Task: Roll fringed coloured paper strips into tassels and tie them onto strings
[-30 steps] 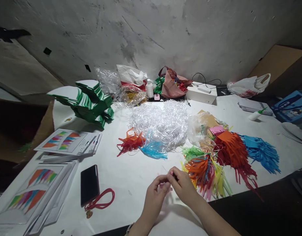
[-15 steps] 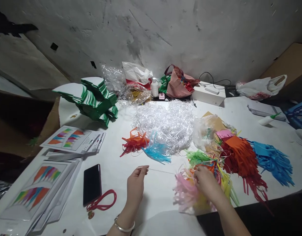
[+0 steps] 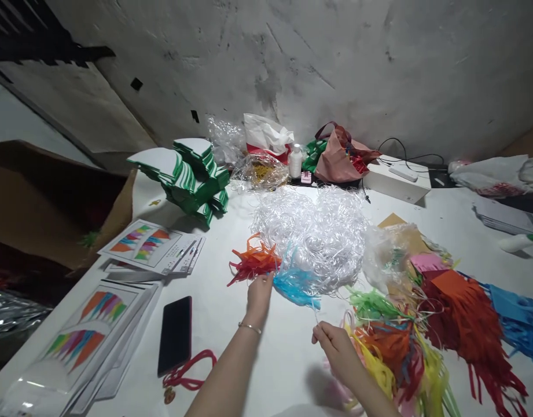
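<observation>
My left hand (image 3: pixel 260 295) is pinched closed at the left end of a light blue tassel (image 3: pixel 297 285), right beside an orange and red tassel (image 3: pixel 255 260). My right hand (image 3: pixel 333 343) is closed, thumb against curled fingers, on a thin white string (image 3: pixel 316 315) that rises toward the blue tassel's tail. Right of this hand lies a mixed heap of tassels, with yellow strips (image 3: pixel 377 365), an orange tassel (image 3: pixel 388 343) and a light green one (image 3: pixel 372 304). A pink part of the heap is partly hidden behind my right forearm.
A pile of white string (image 3: pixel 312 237) spreads behind both hands. At left are printed cards (image 3: pixel 81 336), a phone (image 3: pixel 175 336) with a red strap, and green-edged stacks (image 3: pixel 183 179). Red-orange fringe (image 3: pixel 470 318) and blue fringe (image 3: pixel 515 324) lie at right. Bags line the wall.
My left hand has moved forward to the blue tassel. My right hand has come off the tassel heap and moved left, onto the string. The view has swung slightly left.
</observation>
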Motion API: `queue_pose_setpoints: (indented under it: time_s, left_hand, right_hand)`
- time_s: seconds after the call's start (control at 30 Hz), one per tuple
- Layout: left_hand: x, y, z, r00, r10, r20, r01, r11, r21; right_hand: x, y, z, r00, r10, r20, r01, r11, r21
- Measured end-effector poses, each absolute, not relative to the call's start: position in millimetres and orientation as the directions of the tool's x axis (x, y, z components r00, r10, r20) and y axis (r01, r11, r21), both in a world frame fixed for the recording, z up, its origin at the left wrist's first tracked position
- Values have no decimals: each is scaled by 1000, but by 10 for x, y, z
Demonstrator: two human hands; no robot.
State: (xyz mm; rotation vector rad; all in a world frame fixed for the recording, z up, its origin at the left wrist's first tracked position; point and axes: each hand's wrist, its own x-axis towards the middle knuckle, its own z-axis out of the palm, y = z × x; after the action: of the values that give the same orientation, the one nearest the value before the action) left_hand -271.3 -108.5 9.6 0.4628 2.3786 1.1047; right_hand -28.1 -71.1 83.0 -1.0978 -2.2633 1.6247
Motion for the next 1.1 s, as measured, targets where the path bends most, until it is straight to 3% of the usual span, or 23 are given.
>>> queue_pose_setpoints:
  time_s: [0.27, 0.67, 0.8, 0.93, 1.1]
  left_hand:
    - [-2774, -1166, -84, -808, 499, -314, 183, 718, 672]
    - [-2661, -1029, 112, -799, 522, -298, 187, 687, 702]
    - [-2263, -1520, 323, -808, 555, -198, 219, 594, 774]
    - [-1804, -1976, 662, -732, 680, -52, 284, 373, 883]
    - [-1426, -2122, 1212, -496, 867, -47, 247, 193, 950]
  right_hand:
    - [-243, -867, 886, -715, 615, -333, 511, 135, -849]
    - [-146, -1031, 1051, -809, 539, -233, 409, 233, -882]
    - [31, -1012, 993, -761, 604, -235, 422, 187, -887]
    - [95, -1017, 1122, -732, 667, -139, 350, 193, -917]
    - [59, -1017, 1561, -769, 639, -12, 210, 235, -949]
